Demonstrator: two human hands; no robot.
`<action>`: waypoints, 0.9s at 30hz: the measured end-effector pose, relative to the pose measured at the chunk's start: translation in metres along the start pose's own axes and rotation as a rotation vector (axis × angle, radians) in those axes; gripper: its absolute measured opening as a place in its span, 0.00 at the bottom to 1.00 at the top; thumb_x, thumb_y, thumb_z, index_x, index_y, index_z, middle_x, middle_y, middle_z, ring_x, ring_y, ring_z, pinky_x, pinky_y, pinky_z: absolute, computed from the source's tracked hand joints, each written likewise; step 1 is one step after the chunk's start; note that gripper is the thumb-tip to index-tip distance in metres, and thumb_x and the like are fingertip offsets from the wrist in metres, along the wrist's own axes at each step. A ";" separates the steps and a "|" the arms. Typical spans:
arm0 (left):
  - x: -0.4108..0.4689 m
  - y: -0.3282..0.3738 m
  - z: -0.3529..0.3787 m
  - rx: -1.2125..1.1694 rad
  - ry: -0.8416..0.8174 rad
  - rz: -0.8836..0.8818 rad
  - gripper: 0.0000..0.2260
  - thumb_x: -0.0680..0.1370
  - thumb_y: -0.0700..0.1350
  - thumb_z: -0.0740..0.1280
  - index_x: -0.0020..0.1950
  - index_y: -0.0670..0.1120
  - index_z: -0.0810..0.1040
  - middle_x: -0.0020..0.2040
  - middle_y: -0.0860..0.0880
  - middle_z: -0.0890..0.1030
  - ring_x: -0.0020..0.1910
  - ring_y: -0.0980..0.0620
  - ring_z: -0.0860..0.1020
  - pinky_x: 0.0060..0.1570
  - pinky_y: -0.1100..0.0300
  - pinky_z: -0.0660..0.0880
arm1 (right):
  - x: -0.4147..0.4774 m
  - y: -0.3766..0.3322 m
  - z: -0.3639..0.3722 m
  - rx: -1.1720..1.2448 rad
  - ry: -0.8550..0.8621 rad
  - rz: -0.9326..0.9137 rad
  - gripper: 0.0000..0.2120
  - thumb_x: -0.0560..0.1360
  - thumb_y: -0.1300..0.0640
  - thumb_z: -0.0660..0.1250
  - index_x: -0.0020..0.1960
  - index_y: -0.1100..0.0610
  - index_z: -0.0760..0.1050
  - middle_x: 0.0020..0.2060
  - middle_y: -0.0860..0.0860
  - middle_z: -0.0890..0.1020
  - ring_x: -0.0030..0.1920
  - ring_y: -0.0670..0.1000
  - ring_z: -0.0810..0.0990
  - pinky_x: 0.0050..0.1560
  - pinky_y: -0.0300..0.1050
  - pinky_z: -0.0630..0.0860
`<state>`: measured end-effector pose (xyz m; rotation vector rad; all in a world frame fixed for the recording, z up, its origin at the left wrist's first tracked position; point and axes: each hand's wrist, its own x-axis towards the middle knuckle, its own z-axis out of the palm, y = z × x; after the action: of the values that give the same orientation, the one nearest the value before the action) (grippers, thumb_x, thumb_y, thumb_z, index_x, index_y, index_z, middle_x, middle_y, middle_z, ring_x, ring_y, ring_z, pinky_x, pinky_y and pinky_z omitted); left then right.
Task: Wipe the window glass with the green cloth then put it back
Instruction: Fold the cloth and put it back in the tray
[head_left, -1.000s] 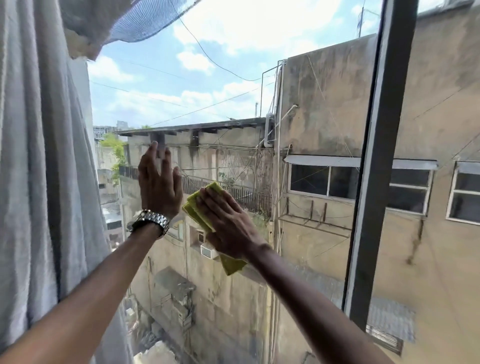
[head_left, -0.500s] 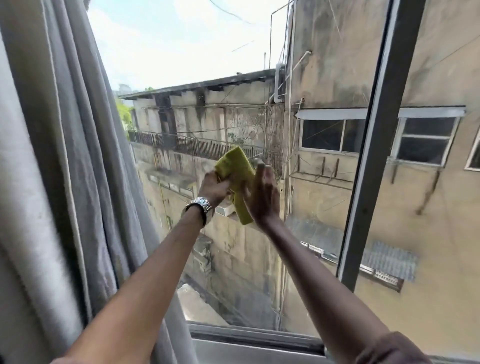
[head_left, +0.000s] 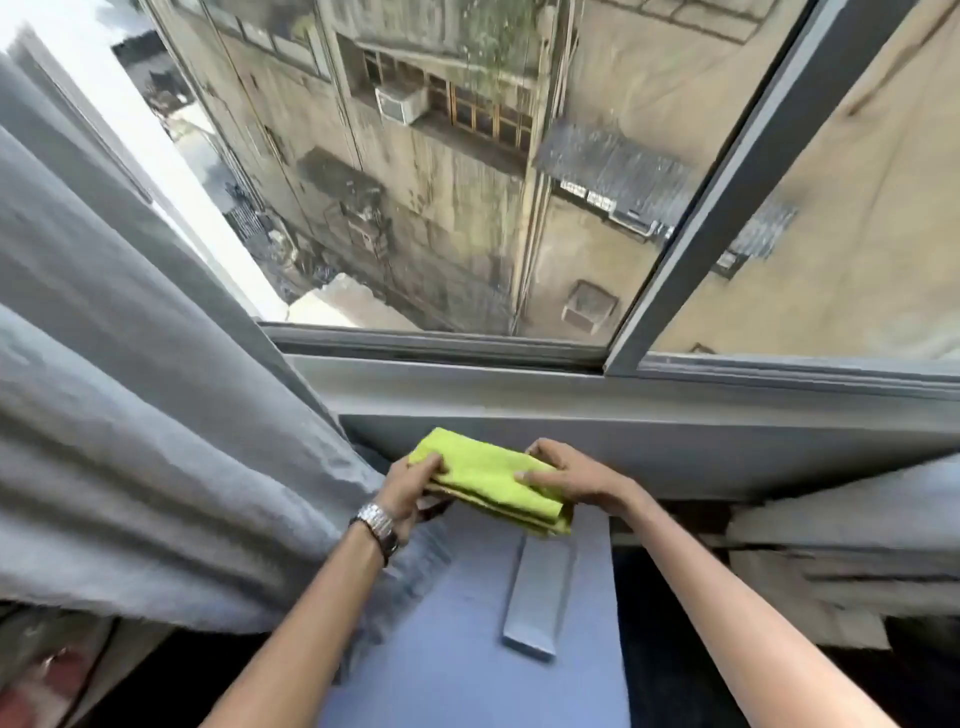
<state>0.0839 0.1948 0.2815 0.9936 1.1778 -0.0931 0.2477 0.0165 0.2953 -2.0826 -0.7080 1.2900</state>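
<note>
The green cloth (head_left: 485, 480) is folded into a thick pad and lies low in front of the window sill (head_left: 623, 410), at the far end of a pale blue surface (head_left: 467, 649). My left hand (head_left: 413, 488), with a metal watch on the wrist, grips the cloth's left end, thumb on top. My right hand (head_left: 569, 475) lies over the cloth's right end, its fingers pressing down on the top fold. The window glass (head_left: 441, 182) rises above the sill and shows old buildings outside.
A grey curtain (head_left: 130, 415) hangs at the left and bulges close to my left wrist. A dark window frame bar (head_left: 727, 197) slants up at the right. A flat grey bar (head_left: 540, 592) lies on the blue surface just below the cloth.
Both hands came down from the glass to below the sill with the cloth. The cloth went from being held up between the hands to folded flat. My view tilted downward.
</note>
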 end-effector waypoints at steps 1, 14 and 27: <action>0.017 -0.039 0.002 -0.010 0.028 -0.088 0.09 0.79 0.41 0.66 0.38 0.47 0.74 0.36 0.48 0.75 0.35 0.52 0.75 0.36 0.60 0.78 | 0.008 0.033 0.009 -0.007 -0.034 0.067 0.11 0.78 0.59 0.74 0.56 0.58 0.75 0.42 0.45 0.77 0.38 0.40 0.74 0.33 0.28 0.72; 0.161 -0.376 0.125 -0.340 0.141 -0.671 0.05 0.74 0.35 0.74 0.46 0.41 0.79 0.43 0.41 0.82 0.39 0.44 0.80 0.27 0.60 0.81 | 0.166 0.298 0.093 -0.304 0.062 0.188 0.14 0.73 0.65 0.74 0.53 0.60 0.71 0.44 0.59 0.79 0.44 0.59 0.77 0.41 0.50 0.71; 0.175 -0.375 0.132 0.460 0.145 -0.582 0.26 0.72 0.64 0.73 0.48 0.40 0.83 0.41 0.43 0.87 0.41 0.45 0.87 0.46 0.51 0.85 | 0.151 0.331 0.135 -0.957 0.159 -0.088 0.13 0.79 0.62 0.64 0.62 0.56 0.77 0.66 0.58 0.74 0.67 0.62 0.70 0.66 0.60 0.69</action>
<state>0.0531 -0.0453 -0.0790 1.0320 1.5938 -0.7938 0.2279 -0.0791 -0.0800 -2.7792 -1.5300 0.7631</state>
